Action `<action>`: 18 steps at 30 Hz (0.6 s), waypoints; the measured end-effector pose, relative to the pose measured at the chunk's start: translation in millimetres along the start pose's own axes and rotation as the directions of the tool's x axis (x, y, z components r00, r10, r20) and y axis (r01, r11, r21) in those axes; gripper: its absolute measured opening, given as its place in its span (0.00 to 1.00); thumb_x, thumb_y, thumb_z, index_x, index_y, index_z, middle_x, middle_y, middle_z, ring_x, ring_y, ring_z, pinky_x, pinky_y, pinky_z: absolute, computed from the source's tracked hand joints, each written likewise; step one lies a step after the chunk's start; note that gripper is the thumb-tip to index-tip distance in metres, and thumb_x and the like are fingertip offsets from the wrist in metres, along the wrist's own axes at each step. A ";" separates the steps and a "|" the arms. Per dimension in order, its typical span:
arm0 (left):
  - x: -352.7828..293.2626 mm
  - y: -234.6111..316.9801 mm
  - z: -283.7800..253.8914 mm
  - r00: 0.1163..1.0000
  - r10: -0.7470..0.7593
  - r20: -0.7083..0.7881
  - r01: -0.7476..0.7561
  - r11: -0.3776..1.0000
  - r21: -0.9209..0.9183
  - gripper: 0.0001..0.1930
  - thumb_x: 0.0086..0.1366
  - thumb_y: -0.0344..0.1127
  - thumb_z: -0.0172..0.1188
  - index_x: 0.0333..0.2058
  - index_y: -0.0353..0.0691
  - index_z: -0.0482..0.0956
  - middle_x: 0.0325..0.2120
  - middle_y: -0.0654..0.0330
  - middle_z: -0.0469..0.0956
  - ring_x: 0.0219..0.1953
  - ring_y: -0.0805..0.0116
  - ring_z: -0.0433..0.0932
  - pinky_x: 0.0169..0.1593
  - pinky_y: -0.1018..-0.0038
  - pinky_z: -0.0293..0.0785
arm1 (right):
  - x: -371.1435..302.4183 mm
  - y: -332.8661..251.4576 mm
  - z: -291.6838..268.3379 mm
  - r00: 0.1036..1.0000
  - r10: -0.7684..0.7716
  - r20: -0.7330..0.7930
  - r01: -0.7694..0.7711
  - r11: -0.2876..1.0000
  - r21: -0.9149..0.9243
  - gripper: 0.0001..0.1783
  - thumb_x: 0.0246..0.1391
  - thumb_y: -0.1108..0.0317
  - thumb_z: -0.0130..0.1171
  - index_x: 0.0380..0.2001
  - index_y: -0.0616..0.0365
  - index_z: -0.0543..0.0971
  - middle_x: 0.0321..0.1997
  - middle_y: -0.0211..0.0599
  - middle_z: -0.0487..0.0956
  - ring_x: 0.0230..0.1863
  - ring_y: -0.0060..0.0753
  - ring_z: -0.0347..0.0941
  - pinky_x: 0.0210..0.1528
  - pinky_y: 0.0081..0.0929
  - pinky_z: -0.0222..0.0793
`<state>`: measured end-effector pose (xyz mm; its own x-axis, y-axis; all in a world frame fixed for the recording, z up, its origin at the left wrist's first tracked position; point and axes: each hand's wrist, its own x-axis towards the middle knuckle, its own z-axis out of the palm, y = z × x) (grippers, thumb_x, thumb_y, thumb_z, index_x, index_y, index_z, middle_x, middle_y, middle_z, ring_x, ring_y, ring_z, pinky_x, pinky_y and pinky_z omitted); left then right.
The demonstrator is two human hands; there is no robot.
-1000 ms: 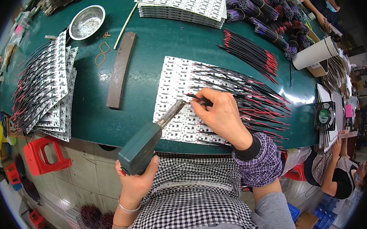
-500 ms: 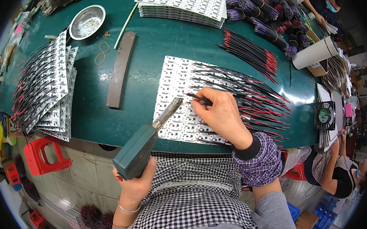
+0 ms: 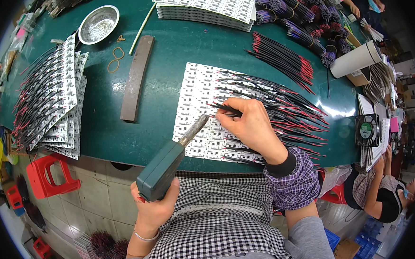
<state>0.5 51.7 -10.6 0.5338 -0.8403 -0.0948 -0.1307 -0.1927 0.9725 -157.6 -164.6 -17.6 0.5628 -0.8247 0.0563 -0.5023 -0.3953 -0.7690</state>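
My left hand (image 3: pixel 159 207) is wrapped round the handle of a dark green soldering gun (image 3: pixel 160 168). Its metal tip points up and right, close to the fingertips of my right hand (image 3: pixel 254 126). Those fingers pinch a black wire (image 3: pixel 221 107) over a white circuit board panel (image 3: pixel 193 90) printed with rows of small dark parts. Whether the tip touches the board or the wire is too small to tell. Many black and red wires (image 3: pixel 294 107) fan out to the right from the panel, some passing beneath my right hand.
A bundle of red-ended black wires (image 3: pixel 281 61) lies beyond the panel. Left of it are a brown bar (image 3: pixel 138 81), a metal bowl (image 3: pixel 98 25) and wired panels (image 3: pixel 67 90). White panels (image 3: pixel 205 11) are stacked at the back; a small fan (image 3: pixel 367 130) stands right, near another person.
The soldering gun has shifted slightly right with my left hand, bringing its tip nearer the right fingertips. My right hand has barely moved and still pinches a wire.
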 end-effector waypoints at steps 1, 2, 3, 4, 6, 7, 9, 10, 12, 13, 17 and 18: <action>0.5 2.1 0.1 1.000 -0.012 -0.001 0.012 1.000 0.002 0.07 0.53 0.22 0.67 0.33 0.32 0.81 0.24 0.63 0.80 0.23 0.78 0.75 0.28 0.80 0.71 | 0.0 0.4 0.6 1.000 0.000 0.001 0.000 1.000 0.001 0.09 0.50 0.68 0.63 0.25 0.65 0.80 0.20 0.48 0.78 0.22 0.51 0.76 0.27 0.40 0.69; 0.7 3.1 0.0 1.000 -0.025 -0.002 0.025 1.000 0.004 0.07 0.53 0.22 0.67 0.32 0.32 0.81 0.24 0.63 0.80 0.23 0.78 0.75 0.28 0.80 0.71 | 0.0 0.9 1.1 1.000 0.005 0.006 -0.005 1.000 -0.007 0.09 0.50 0.68 0.62 0.25 0.65 0.80 0.19 0.48 0.77 0.22 0.52 0.75 0.27 0.40 0.69; -0.4 1.6 -0.5 1.000 -0.023 -0.002 0.023 1.000 0.004 0.07 0.53 0.22 0.67 0.32 0.32 0.81 0.24 0.63 0.80 0.23 0.78 0.75 0.28 0.80 0.71 | -0.1 0.4 0.6 1.000 0.009 0.009 -0.009 1.000 -0.014 0.09 0.50 0.67 0.62 0.25 0.65 0.80 0.19 0.48 0.77 0.21 0.52 0.75 0.27 0.40 0.68; -2.6 -2.0 -1.3 1.000 -0.001 -0.029 0.001 1.000 -0.001 0.08 0.53 0.23 0.68 0.33 0.32 0.81 0.25 0.63 0.81 0.24 0.78 0.76 0.28 0.79 0.71 | -0.1 -0.6 -0.1 1.000 0.009 0.008 -0.008 1.000 -0.013 0.09 0.50 0.67 0.62 0.25 0.65 0.80 0.19 0.48 0.77 0.21 0.52 0.75 0.27 0.40 0.68; -5.8 -2.4 -2.1 0.998 0.023 -0.056 -0.023 1.000 -0.005 0.09 0.54 0.23 0.68 0.34 0.31 0.81 0.26 0.62 0.81 0.24 0.77 0.76 0.29 0.79 0.72 | -0.2 -2.3 -1.2 1.000 0.004 0.003 -0.004 1.000 -0.018 0.10 0.50 0.68 0.62 0.24 0.65 0.79 0.18 0.47 0.76 0.21 0.53 0.74 0.26 0.41 0.68; -7.0 0.0 -2.4 0.996 -0.029 -0.089 0.023 0.998 -0.065 0.10 0.54 0.23 0.68 0.36 0.31 0.82 0.28 0.61 0.82 0.26 0.76 0.77 0.31 0.79 0.74 | -0.4 -2.6 -2.3 1.000 0.003 0.001 -0.003 1.000 -0.018 0.10 0.50 0.68 0.62 0.24 0.65 0.79 0.18 0.47 0.76 0.21 0.53 0.74 0.26 0.41 0.68; -7.4 4.8 -3.7 0.989 -0.080 -0.121 0.065 0.990 -0.124 0.12 0.54 0.22 0.69 0.38 0.31 0.82 0.30 0.60 0.83 0.29 0.75 0.79 0.33 0.79 0.75 | -0.4 -3.1 -5.5 0.998 0.027 0.064 -0.022 0.997 -0.073 0.13 0.52 0.68 0.64 0.33 0.70 0.80 0.25 0.46 0.81 0.23 0.34 0.77 0.30 0.28 0.73; -6.4 7.3 -4.6 0.990 -0.076 -0.117 0.060 0.989 -0.137 0.14 0.54 0.21 0.68 0.41 0.30 0.81 0.33 0.59 0.83 0.32 0.74 0.80 0.37 0.78 0.77 | -0.8 -6.0 -8.0 0.998 0.024 0.063 -0.019 0.997 -0.072 0.13 0.52 0.68 0.64 0.33 0.70 0.80 0.25 0.46 0.81 0.23 0.34 0.77 0.30 0.28 0.73; -5.8 9.9 -5.3 0.991 -0.068 -0.115 0.051 0.987 -0.150 0.16 0.54 0.20 0.68 0.44 0.29 0.81 0.36 0.57 0.84 0.36 0.72 0.81 0.41 0.77 0.78 | -3.4 -13.1 -13.8 0.994 0.056 0.093 -0.058 0.998 0.010 0.09 0.53 0.69 0.60 0.31 0.67 0.80 0.26 0.50 0.78 0.26 0.50 0.75 0.32 0.40 0.69; -5.7 10.6 -5.1 0.991 -0.067 -0.114 0.045 0.982 -0.181 0.18 0.54 0.19 0.67 0.45 0.29 0.80 0.38 0.55 0.83 0.39 0.70 0.82 0.44 0.76 0.79 | -5.3 -12.0 -14.5 0.994 0.053 0.092 -0.054 0.998 0.010 0.09 0.53 0.69 0.60 0.31 0.67 0.80 0.26 0.50 0.78 0.26 0.50 0.75 0.32 0.40 0.69; -8.9 6.4 -7.0 0.989 -0.083 -0.120 0.054 0.972 -0.229 0.21 0.55 0.16 0.65 0.49 0.28 0.78 0.43 0.52 0.82 0.44 0.67 0.82 0.49 0.73 0.79 | -16.2 -7.2 -14.7 0.985 -0.170 -0.016 0.171 0.980 0.103 0.09 0.56 0.75 0.59 0.39 0.67 0.80 0.35 0.44 0.74 0.36 0.45 0.73 0.40 0.35 0.68; -9.3 5.8 -7.9 0.989 -0.082 -0.121 0.053 0.972 -0.230 0.21 0.55 0.16 0.65 0.49 0.28 0.78 0.43 0.52 0.82 0.44 0.67 0.82 0.49 0.73 0.79 | -18.5 -10.2 -15.2 0.978 -0.191 -0.089 0.197 0.978 0.063 0.09 0.55 0.77 0.60 0.39 0.67 0.80 0.35 0.43 0.74 0.34 0.43 0.73 0.39 0.33 0.68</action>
<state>1.4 62.5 -2.4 0.6402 -0.7538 -0.1480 0.0932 -0.1151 0.9890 -172.9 -151.5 -1.2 0.5875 -0.7668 0.2587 -0.3394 -0.5237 -0.7814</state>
